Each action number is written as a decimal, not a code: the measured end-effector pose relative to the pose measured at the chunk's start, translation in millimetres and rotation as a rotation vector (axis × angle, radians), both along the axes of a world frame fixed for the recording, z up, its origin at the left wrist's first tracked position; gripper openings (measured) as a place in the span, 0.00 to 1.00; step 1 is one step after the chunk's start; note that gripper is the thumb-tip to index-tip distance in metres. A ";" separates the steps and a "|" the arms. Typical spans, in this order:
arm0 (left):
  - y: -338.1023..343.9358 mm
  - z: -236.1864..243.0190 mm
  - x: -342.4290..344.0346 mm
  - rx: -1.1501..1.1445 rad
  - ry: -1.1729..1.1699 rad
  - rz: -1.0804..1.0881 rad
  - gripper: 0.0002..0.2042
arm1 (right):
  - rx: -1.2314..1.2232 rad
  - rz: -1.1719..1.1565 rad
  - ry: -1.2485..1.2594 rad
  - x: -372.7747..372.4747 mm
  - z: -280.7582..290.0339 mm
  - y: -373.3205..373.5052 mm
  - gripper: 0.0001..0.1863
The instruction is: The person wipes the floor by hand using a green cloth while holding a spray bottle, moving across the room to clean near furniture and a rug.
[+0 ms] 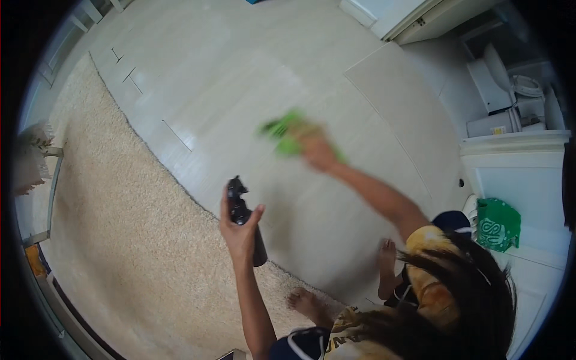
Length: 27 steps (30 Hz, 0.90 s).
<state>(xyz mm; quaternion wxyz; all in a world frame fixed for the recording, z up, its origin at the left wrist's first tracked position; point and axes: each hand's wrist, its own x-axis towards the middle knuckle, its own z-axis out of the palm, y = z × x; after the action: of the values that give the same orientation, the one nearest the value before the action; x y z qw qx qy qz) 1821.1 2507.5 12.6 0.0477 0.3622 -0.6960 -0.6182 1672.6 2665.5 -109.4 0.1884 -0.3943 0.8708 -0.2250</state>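
My left hand (240, 241) is closed around a black bottle (259, 249) with what looks like a trigger spray head (235, 187). The bottle is tilted, its head pointing away from me, above the rug's edge. Farther out and to the right, my right hand (318, 150) reaches over the pale floor (252, 90). It grips a bright green cloth (292, 123), and both are smeared by motion. Whether the cloth touches the floor I cannot tell.
A cream shaggy rug (138, 240) covers the left side, near my bare foot (309, 305). At right, a green printed bag (498, 225) sits beside white cabinetry (522, 180). An open door (456, 18) stands at the far right. A metal-framed piece (53, 186) borders the rug's left.
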 end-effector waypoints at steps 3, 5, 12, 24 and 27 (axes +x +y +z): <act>43.8 -11.7 -6.3 -0.027 -0.013 -0.165 0.29 | 0.304 -0.493 0.148 -109.1 47.0 124.6 0.28; 74.6 -23.2 -8.9 -0.045 -0.074 -0.294 0.31 | 0.300 -0.545 0.240 -130.7 41.4 168.5 0.27; 107.1 -30.9 -4.7 0.044 -0.153 -0.323 0.34 | 0.064 -0.314 0.445 -151.1 -18.7 184.1 0.33; 29.1 34.1 14.1 -0.234 0.198 0.233 0.38 | -0.504 0.080 -0.181 177.2 -11.9 -1.1 0.23; 37.1 32.8 13.8 -0.204 0.213 0.196 0.37 | -0.387 0.179 0.104 147.3 -19.4 55.9 0.25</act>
<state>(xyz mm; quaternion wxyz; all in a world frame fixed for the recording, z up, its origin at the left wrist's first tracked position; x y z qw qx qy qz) 1834.9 2544.7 45.4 0.2178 0.3540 -0.7073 -0.5718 1820.0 2721.3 -128.8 0.0831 -0.5099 0.7814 -0.3499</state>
